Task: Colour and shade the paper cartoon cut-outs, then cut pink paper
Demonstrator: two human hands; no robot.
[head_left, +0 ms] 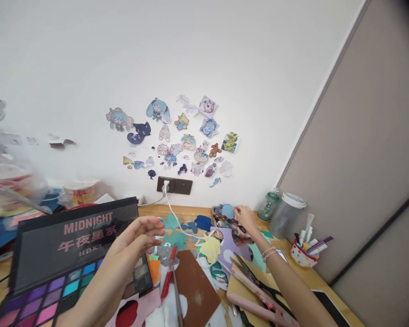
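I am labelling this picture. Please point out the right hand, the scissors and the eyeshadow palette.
right hand (244, 216), head view, back of the hand.
scissors (250, 275), head view, on the dark blades.
eyeshadow palette (71, 238), head view, on the black lid.

A white wall (191, 54) fills twelve o'clock, bearing cartoon stickers (177, 138) above a dark socket (175, 185), with a grey panel (371, 150) at three o'clock.

an open eyeshadow palette (64, 254), red pen (168, 272), scissors (255, 281), green bottle (268, 204) and wall stickers (177, 136).
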